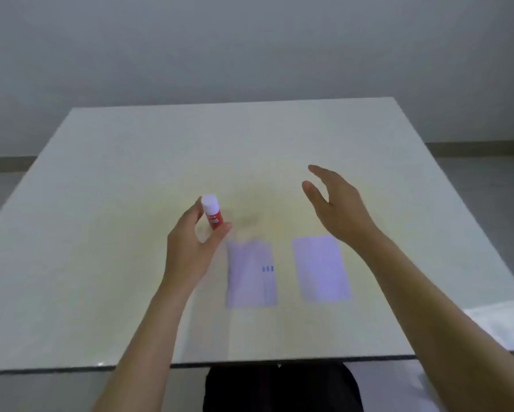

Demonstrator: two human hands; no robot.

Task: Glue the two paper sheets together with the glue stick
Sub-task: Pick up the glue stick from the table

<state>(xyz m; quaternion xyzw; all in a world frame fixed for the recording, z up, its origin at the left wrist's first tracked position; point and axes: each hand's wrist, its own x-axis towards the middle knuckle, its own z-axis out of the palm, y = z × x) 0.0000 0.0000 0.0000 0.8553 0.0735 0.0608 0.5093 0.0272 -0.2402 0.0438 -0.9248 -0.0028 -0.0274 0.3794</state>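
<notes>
A left hand is pinching a capped glue stick upright above the white table, as the spread, empty right hand is hovering to its right, two paper sheets lying flat nearer the person.

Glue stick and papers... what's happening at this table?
A person is getting ready to glue. Their left hand holds a red glue stick upright between thumb and fingers, its white cap on. Their right hand hovers open and holds nothing. Two pale paper sheets, the left sheet and the right sheet, lie flat, side by side and apart on the white table.
</notes>
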